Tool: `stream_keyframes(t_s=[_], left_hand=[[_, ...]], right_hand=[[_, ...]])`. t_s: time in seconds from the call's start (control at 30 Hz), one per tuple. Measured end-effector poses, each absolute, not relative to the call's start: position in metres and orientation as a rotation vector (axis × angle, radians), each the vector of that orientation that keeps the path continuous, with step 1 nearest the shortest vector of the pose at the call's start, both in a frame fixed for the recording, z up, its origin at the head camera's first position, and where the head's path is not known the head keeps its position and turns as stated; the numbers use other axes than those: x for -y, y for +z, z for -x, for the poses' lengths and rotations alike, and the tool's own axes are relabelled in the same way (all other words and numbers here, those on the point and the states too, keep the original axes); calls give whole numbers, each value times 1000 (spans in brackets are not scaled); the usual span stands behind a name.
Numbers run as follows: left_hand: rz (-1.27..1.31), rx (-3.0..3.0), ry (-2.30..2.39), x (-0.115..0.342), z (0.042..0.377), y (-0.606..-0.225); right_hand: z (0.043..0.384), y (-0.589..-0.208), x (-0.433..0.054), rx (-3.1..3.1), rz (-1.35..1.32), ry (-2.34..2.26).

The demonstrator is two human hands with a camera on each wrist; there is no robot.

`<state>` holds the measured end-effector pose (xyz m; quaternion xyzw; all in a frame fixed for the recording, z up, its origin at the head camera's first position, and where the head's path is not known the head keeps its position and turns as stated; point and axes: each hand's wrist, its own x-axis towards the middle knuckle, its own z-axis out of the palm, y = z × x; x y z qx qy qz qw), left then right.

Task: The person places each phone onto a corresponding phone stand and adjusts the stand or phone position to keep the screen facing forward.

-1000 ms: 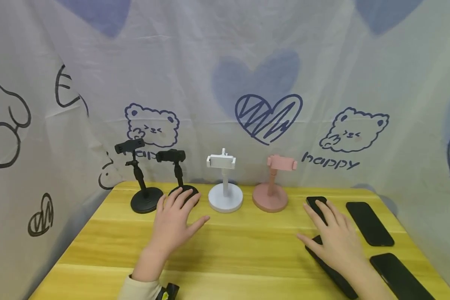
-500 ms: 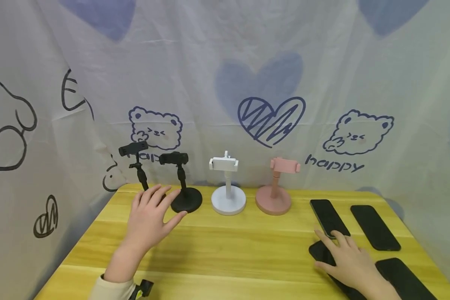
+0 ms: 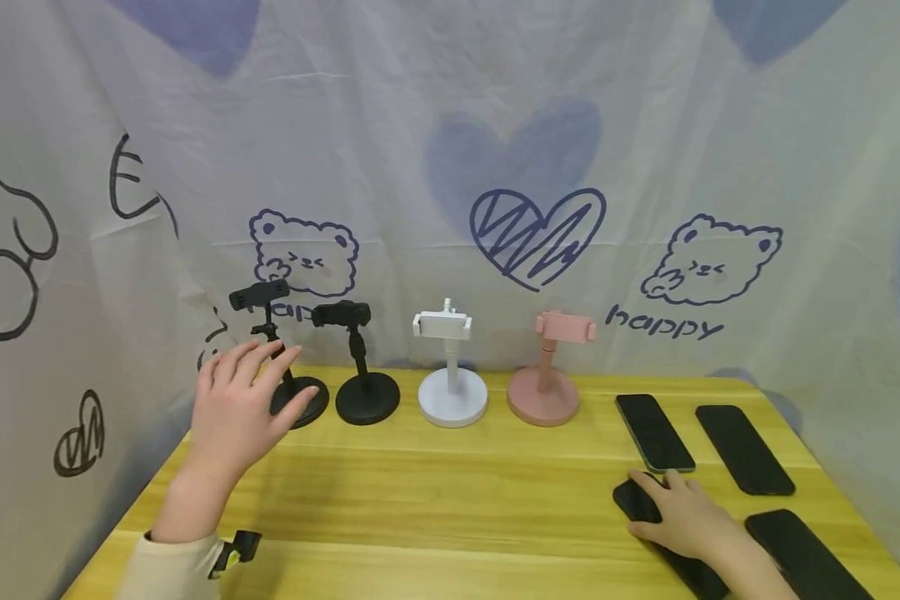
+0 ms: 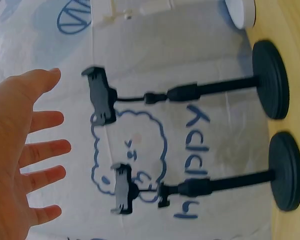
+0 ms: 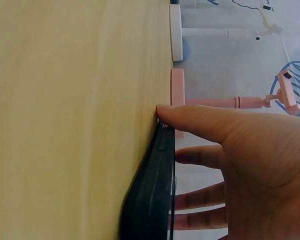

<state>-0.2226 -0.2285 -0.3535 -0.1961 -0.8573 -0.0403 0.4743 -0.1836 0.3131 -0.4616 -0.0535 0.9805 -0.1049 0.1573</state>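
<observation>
My right hand (image 3: 686, 517) lies over a black phone (image 3: 697, 575) at the table's right. In the right wrist view the thumb presses the edge of that phone (image 5: 147, 200), and the fingers reach across to its other side. With fingers spread and nothing held, my left hand (image 3: 236, 408) hovers in front of the leftmost black phone stand (image 3: 259, 294), hiding part of its pole and base. In the left wrist view the left hand (image 4: 20, 145) is apart from both black stands, whose clamps are bare.
Beside the leftmost stand are a second black phone stand (image 3: 367, 400), a white one (image 3: 452, 400) and a pink one (image 3: 543, 398), in a row along the back edge. Other phones lie at right: one grey-edged (image 3: 654, 433), two black (image 3: 745, 450) (image 3: 802, 550). A printed curtain (image 3: 390, 167) hangs behind.
My left hand has moved left from the second black stand to the leftmost one. The right hand has drawn back from the grey-edged phone and taken hold of the black phone nearer me.
</observation>
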Motion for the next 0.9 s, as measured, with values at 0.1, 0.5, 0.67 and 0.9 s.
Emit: stream_keyframes(t_s=[0.1, 0.5, 0.67, 0.9], left_hand=[[459, 2079, -83, 239, 225, -346], [408, 2095, -55, 268, 244, -327], [400, 2084, -42, 273, 253, -323], [391, 2070, -26, 281, 267, -318]], right_hand=[[187, -462, -313, -2799, 185, -315], [195, -451, -309, -2804, 199, -361], [196, -451, -305, -2817, 196, -336], [195, -451, -300, -2872, 192, -313]])
